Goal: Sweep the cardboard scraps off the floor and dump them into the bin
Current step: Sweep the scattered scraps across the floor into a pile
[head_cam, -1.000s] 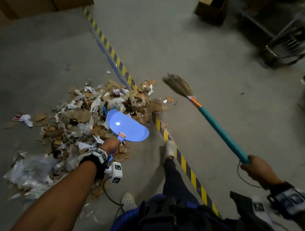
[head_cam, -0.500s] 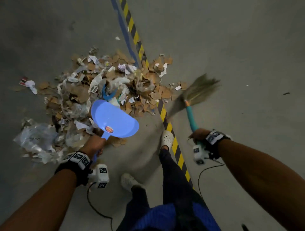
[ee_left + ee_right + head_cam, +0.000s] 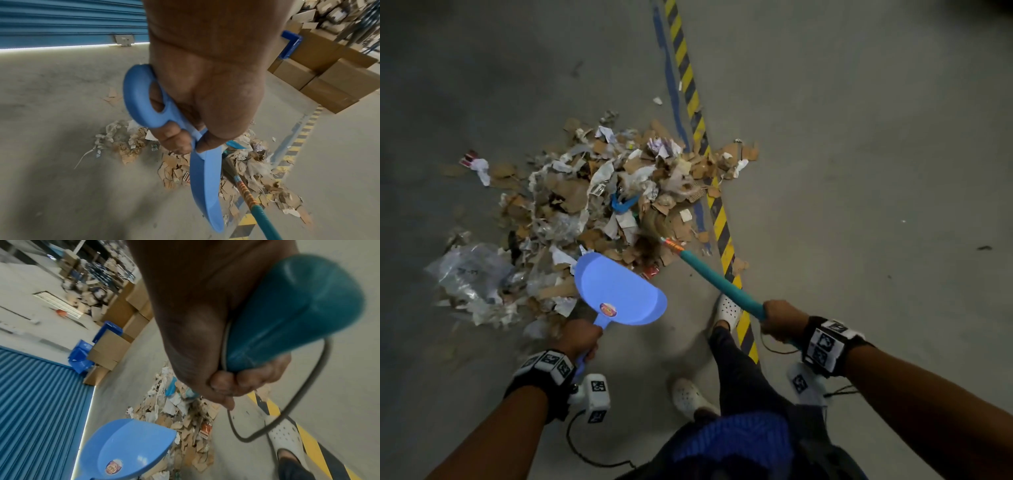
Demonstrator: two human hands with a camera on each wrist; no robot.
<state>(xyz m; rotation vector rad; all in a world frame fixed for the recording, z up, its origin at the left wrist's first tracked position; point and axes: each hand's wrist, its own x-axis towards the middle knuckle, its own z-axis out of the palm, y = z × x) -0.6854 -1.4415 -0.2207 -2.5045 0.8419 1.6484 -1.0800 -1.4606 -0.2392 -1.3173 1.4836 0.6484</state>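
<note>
A heap of cardboard scraps (image 3: 571,195), paper and plastic lies on the concrete floor. My left hand (image 3: 578,337) grips the handle of a blue dustpan (image 3: 619,294), whose empty pan hangs at the heap's near edge. In the left wrist view the dustpan (image 3: 205,186) is edge-on under my left hand (image 3: 197,113). My right hand (image 3: 780,318) grips the teal handle of a broom (image 3: 719,281); its bristles (image 3: 654,224) are down in the right side of the heap. The right wrist view shows my right hand (image 3: 216,369) round the broom handle (image 3: 287,313), with the dustpan (image 3: 127,449) below. No bin is in view.
A yellow-and-black floor stripe (image 3: 719,219) runs under the heap's right side to my white shoes (image 3: 729,308). A clear plastic bag (image 3: 469,270) lies at the heap's left. Stacked cardboard boxes (image 3: 329,71) and a blue roller shutter (image 3: 72,19) stand beyond.
The broom has swung left from the bare floor into the right side of the heap. My right hand came in closer. The dustpan stayed near the heap's near edge.
</note>
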